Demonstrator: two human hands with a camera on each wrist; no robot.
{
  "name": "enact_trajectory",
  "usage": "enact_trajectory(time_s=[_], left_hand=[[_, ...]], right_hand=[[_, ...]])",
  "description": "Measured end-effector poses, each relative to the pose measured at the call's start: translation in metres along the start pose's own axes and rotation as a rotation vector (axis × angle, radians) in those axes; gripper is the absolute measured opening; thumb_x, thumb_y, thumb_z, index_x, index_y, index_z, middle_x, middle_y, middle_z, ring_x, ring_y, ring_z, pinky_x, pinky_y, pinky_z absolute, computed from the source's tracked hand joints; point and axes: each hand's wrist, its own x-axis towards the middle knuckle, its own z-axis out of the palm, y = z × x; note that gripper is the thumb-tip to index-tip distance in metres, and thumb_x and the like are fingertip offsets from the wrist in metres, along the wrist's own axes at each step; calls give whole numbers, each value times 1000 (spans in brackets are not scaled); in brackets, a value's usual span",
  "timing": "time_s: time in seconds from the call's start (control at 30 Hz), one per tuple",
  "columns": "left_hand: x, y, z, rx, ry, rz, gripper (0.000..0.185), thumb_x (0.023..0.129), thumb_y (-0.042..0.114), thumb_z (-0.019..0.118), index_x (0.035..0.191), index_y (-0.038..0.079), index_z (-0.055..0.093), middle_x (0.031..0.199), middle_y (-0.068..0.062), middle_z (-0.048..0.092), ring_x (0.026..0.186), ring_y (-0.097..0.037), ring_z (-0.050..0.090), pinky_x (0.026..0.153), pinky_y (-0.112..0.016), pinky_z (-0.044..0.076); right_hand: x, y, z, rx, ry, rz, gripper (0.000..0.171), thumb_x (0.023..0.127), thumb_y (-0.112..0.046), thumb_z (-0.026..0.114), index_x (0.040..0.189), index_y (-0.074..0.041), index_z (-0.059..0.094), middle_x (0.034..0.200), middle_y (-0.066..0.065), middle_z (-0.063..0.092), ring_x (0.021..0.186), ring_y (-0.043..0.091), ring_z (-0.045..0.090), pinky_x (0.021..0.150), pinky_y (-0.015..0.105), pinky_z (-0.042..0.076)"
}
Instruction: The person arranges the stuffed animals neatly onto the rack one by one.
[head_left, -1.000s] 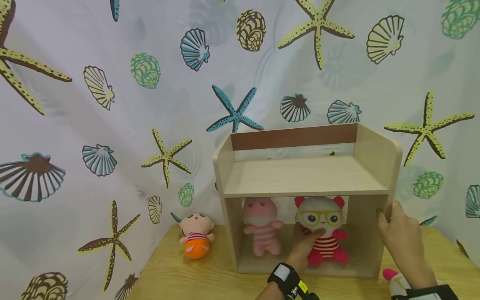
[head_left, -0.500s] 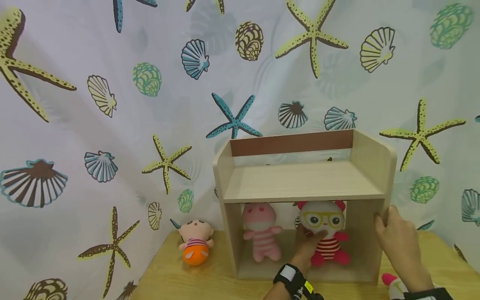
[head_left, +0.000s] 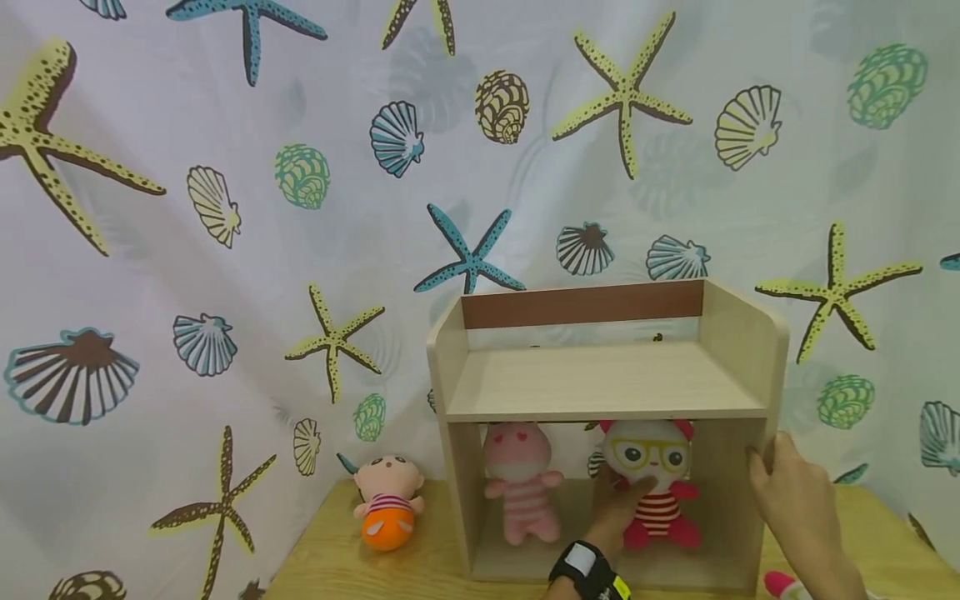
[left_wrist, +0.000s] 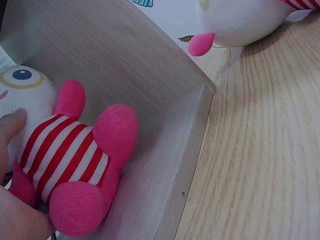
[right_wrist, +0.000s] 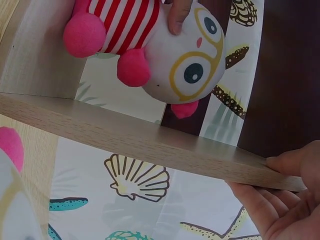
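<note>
A plush panda (head_left: 660, 512) with yellow glasses, a red-and-white striped body and pink limbs sits upright in the right half of the shelf's lower compartment. My left hand (head_left: 617, 507) grips it at the neck and side, the thumb (left_wrist: 15, 122) across its front. My right hand (head_left: 798, 504) holds the front edge of the wooden shelf's (head_left: 607, 379) right side panel. In the right wrist view, thumb and fingers pinch that panel (right_wrist: 150, 145) from both faces. Left of the panda, a pink plush toy (head_left: 525, 500) with a striped body stands in the same compartment.
A plush doll (head_left: 388, 512) with orange bottoms sits on the wooden table (head_left: 427, 575) left of the shelf. Another white-and-pink plush toy (left_wrist: 240, 22) lies on the table to the shelf's right. Behind hangs a curtain (head_left: 247, 250) printed with starfish and shells.
The head view has tilted up, so the shelf and toys appear lower in the frame. Both hands keep their holds, and the panda stays in about the same place in the compartment.
</note>
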Motion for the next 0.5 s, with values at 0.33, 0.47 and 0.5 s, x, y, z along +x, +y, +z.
enact_trajectory(time_s=[0.33,0.47,0.5], left_hand=[[2,-1,1,4,-21,51,41,81,16,81,114,15,58,105,3,59,95,-16,57,88,-38,45],[2,-1,1,23,-32,47,40,83,17,79,116,12,57,106,2,59,97,-17,57,90,-39,45],[2,-1,1,37,-36,45,40,83,17,79,116,12,56,107,1,59,98,-17,57,90,-39,45]], right_hand=[[0,-2,-1,11,5,-3,23,92,-9,62,91,10,48,75,43,55,70,65,54,52,65,40],[0,-1,-1,2,-7,6,24,93,-8,62,95,12,48,79,44,56,71,64,55,52,64,42],[0,0,-1,0,-12,7,24,93,-8,62,95,12,48,79,44,56,71,64,56,51,63,42]])
